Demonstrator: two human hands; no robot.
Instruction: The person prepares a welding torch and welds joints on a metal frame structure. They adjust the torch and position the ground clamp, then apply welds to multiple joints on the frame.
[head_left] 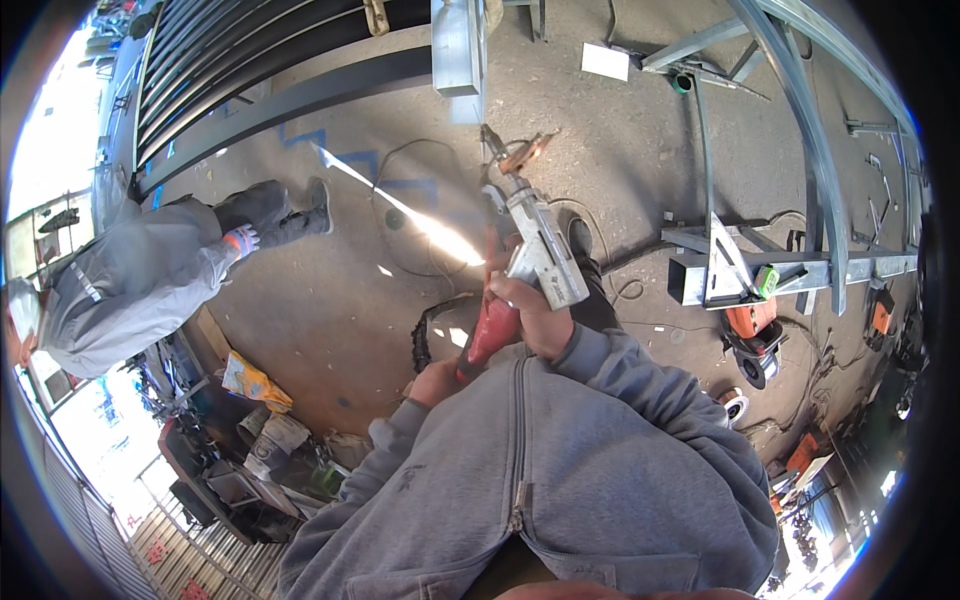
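Note:
My right hand (540,315) is closed, its thumb lying along the upper end of a long red piece (495,328). Lower and to the left, my left hand (435,382) grips the narrow end of that same red piece. Just beyond my right hand is a grey metal tool (545,250) with a slotted, blocky body. Copper-coloured jaws (525,155) show near its far end. Whether the red piece and the metal tool are joined is hidden by my fingers. A bright streak of sunlight falls on the floor beside them.
Another person (140,270) in grey workwear is at the left. A black slatted metal panel (290,60) stands at the back left. Galvanized steel frames (815,140) fill the right, with an orange-and-black machine (752,335) below. Cables (630,290) trail across the concrete floor.

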